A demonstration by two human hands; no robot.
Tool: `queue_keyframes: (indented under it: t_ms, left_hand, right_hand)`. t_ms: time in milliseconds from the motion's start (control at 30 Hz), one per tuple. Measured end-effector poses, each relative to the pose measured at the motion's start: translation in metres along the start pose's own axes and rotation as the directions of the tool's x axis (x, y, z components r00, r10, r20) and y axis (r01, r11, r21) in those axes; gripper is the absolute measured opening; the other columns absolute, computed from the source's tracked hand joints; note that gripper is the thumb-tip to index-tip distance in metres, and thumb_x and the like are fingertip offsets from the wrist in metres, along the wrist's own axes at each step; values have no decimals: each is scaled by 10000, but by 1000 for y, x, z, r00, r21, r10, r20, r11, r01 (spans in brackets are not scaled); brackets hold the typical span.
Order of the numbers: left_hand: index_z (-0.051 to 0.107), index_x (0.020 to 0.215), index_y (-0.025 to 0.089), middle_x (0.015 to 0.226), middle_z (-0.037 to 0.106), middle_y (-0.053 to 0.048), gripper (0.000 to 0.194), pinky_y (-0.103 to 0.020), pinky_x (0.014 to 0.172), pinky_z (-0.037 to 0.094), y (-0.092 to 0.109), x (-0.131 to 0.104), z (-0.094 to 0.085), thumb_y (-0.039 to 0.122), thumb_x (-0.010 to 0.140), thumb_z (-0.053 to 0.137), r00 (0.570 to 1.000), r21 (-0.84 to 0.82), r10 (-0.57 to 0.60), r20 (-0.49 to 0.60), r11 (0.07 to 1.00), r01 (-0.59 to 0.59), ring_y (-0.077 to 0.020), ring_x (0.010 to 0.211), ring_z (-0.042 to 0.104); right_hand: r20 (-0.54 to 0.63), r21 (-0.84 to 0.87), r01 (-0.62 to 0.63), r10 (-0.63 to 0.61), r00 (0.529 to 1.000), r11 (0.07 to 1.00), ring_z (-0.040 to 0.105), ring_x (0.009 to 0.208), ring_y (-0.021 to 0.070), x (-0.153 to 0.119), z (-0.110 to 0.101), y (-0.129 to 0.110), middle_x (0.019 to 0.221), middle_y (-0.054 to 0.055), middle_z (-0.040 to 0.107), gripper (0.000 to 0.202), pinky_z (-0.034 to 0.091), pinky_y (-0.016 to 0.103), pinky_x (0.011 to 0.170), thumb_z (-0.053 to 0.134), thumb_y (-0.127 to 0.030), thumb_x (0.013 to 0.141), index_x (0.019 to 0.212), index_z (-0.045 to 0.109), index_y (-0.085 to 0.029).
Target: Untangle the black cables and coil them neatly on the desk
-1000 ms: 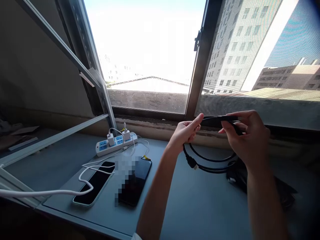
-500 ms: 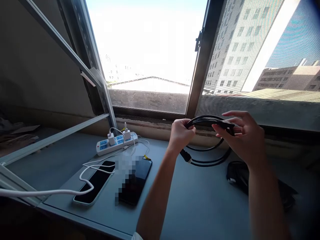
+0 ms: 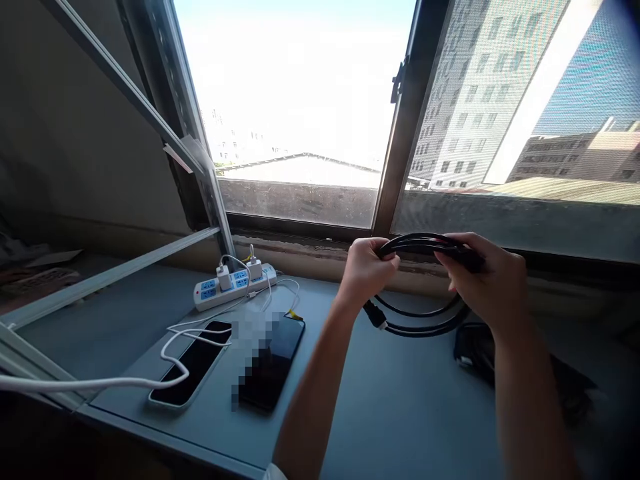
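Observation:
A black cable (image 3: 425, 331) is wound in a loose coil above the desk. On the coil's left side, my left hand (image 3: 369, 267) is closed round the strands. One plug (image 3: 376, 315) of the cable, black with a pale metal tip, hangs just below that hand. Gripping the right side of the coil is my right hand (image 3: 487, 277), its thumb in front and its fingers mostly hidden behind the strands. The lower loops hang free between the two hands.
Two phones (image 3: 193, 367) (image 3: 280, 363) lie on the grey desk (image 3: 400, 413) at left, near white charging cords. A power strip (image 3: 235, 287) holding two chargers stands by the window wall. Under my right arm lies a dark bundle (image 3: 475, 347). A metal frame (image 3: 120, 267) borders the left side.
My right hand's fingers, spread half a second ago, have closed round the coil. Both hands and the cable have shifted very slightly; my left hand keeps its grip.

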State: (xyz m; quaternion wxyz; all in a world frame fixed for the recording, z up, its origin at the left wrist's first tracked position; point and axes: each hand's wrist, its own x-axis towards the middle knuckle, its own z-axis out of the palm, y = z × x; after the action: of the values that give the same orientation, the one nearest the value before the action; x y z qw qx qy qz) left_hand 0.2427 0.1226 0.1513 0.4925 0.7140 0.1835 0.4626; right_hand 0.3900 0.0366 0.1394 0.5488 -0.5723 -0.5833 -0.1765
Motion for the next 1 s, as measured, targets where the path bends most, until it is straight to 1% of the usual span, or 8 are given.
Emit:
queue_keyframes:
  t_ms: [100, 200, 233, 300, 367, 533, 767, 1000]
  left_hand:
    - [278, 490, 179, 505, 230, 65, 290, -204, 446, 135, 7, -2, 0, 49, 634, 493, 995, -104, -61, 85, 992, 69, -36, 478, 166]
    - [283, 492, 173, 504, 253, 67, 315, -199, 449, 138, 11, -3, -1, 41, 639, 528, 989, -162, -81, 121, 982, 100, -27, 476, 178]
    - [286, 491, 171, 500, 260, 69, 320, -196, 445, 141, 11, -2, -1, 38, 638, 537, 989, -177, -89, 117, 978, 109, -22, 470, 183]
    - [295, 491, 170, 488, 270, 75, 324, -192, 429, 138, 10, -1, -1, 31, 629, 552, 989, -224, -123, 84, 965, 139, -11, 444, 194]
    - [294, 501, 178, 461, 263, 88, 331, -195, 404, 119, 9, 0, 0, 27, 622, 562, 985, -302, -169, 35, 938, 172, -4, 402, 191]
    - [254, 529, 205, 351, 214, 122, 366, -214, 366, 89, 8, 2, 0, 36, 654, 554, 978, -519, -208, -16, 838, 170, -6, 299, 137]
    - [235, 539, 205, 334, 231, 130, 405, -203, 364, 92, 9, 0, 8, 38, 634, 591, 971, -559, -221, 94, 795, 235, 3, 280, 157]
    - [243, 544, 209, 336, 237, 122, 386, -217, 380, 92, 11, -3, 21, 47, 657, 575, 972, -560, -189, 137, 795, 233, -12, 289, 164]
  right_hand:
    - [-121, 82, 19, -9, 993, 996, 584, 521, 122, 0, -2, -7, 771, -10, 665, 266, 506, 279, 567, 727, -286, 689, 947, 675, -249]
    - [-185, 147, 3, 24, 982, 989, 593, 571, 102, 2, -7, -13, 1158, 31, 608, 567, 541, 325, 715, 791, -217, 582, 1116, 617, -299]
    - [-170, 184, -31, 63, 984, 982, 566, 515, 84, 2, -8, -15, 1133, 31, 613, 636, 544, 314, 656, 799, -200, 562, 1153, 592, -313]
    - [-76, 312, -135, 166, 983, 941, 483, 384, 72, 3, -11, -17, 825, -12, 650, 707, 481, 262, 447, 796, -193, 567, 1215, 542, -319]
    - [37, 481, -245, 260, 965, 842, 437, 324, 94, 4, -12, -19, 555, -68, 543, 688, 366, 228, 317, 772, -247, 618, 1252, 511, -293]
    - [118, 736, -373, 436, 892, 564, 434, 331, 94, 6, -7, -27, 554, -45, 505, 433, 295, 214, 262, 659, -505, 705, 1026, 624, -216]
    - [102, 792, -379, 507, 856, 479, 185, 242, 25, 6, -14, -36, 376, -96, 333, 449, 152, 141, 236, 647, -465, 764, 1154, 623, -244]
    - [-48, 743, -284, 471, 881, 606, 196, 235, 30, 7, -21, -26, 312, -102, 309, 378, 163, 146, 242, 716, -293, 734, 1101, 671, -216]
